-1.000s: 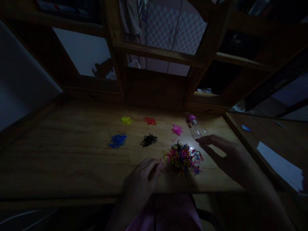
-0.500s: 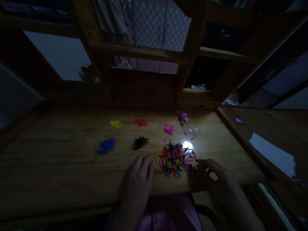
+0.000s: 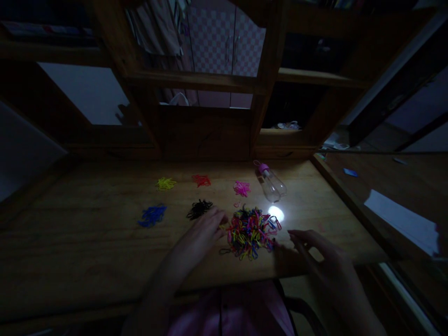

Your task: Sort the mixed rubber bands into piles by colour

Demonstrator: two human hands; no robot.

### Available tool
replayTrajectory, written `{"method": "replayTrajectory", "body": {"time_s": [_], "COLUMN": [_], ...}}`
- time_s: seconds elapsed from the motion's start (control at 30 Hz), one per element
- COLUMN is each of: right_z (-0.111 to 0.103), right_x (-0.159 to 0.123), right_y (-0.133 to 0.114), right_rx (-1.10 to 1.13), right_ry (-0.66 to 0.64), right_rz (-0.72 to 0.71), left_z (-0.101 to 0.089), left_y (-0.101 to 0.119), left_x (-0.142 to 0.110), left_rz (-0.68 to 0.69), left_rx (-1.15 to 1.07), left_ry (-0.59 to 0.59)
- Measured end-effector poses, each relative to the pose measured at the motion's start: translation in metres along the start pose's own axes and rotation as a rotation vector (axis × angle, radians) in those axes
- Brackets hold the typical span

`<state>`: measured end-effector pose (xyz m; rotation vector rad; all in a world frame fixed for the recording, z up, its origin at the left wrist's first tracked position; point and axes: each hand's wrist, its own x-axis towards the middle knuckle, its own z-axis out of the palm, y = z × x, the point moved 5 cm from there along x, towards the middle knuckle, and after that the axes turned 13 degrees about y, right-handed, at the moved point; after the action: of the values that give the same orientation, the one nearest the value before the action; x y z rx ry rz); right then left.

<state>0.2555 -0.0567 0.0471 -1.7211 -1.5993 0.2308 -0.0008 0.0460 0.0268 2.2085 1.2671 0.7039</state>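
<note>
- The person's left hand reaches the left edge of a mixed heap of small multicoloured elastic loops; its grip is partly curled, with yellow loops at the fingertips, but whether it has hold of any cannot be told.
- The right hand hangs just right of that heap, apart from it, thumb and forefinger tips brought close together; anything tiny between them is too dark to make out.
- The mixed heap lies between the hands, towards the near edge of the pale wooden bench.
- Interlocked loops could come away in clumps if one is pulled; the left knuckles, near the heap of black loops, could brush those into the mix. Dim light might make blue and black easy to confuse.
- Beyond lie separate heaps of blue, yellow, red and pink loops.
- A clear bottle with a pink cap lies on its side, capped; its contents cannot be made out. Nudged, it could roll.
- A wooden shelf compartment behind holds something pale and crumpled.
</note>
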Motion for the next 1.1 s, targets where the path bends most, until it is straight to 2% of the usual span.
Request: {"method": "replayTrajectory", "body": {"time_s": [0.23, 0.5, 0.57, 0.63, 0.7, 0.83, 0.9, 1.0, 1.1], "right_z": [-0.003, -0.001, -0.002, -0.003, -0.004, -0.004, -0.002, 0.002, 0.004], "right_x": [-0.004, -0.004, -0.004, -0.004, -0.004, -0.002, -0.001, 0.000, 0.000], "right_y": [0.004, 0.000, -0.001, -0.001, 0.000, 0.002, 0.002, 0.001, -0.002], "right_rx": [-0.013, -0.019, -0.016, -0.014, -0.008, -0.008, -0.011, -0.001, 0.012], "right_ry": [0.044, 0.015, 0.021, 0.031, 0.043, 0.052, 0.053, 0.040, 0.053], "right_rz": [0.001, -0.027, -0.030, -0.036, -0.045, -0.086, -0.105, -0.122, -0.110], "left_z": [-0.002, 0.013, 0.012, 0.000, -0.024, -0.094, -0.121, -0.138, -0.136], "left_y": [0.002, -0.003, -0.004, -0.009, -0.024, -0.079, -0.109, -0.142, -0.157], "left_x": [0.002, 0.000, 0.000, -0.001, 0.000, 0.016, 0.029, 0.048, 0.057], "left_rz": [0.014, 0.052, 0.057, 0.043, 0.009, -0.058, -0.087, -0.109, -0.099], "left_rx": [0.050, 0.080, 0.097, 0.093, 0.089, 0.196, 0.242, 0.362, 0.394], "left_ry": [-0.029, -0.010, -0.024, -0.026, 0.008, 0.201, 0.237, 0.244, 0.233]}}
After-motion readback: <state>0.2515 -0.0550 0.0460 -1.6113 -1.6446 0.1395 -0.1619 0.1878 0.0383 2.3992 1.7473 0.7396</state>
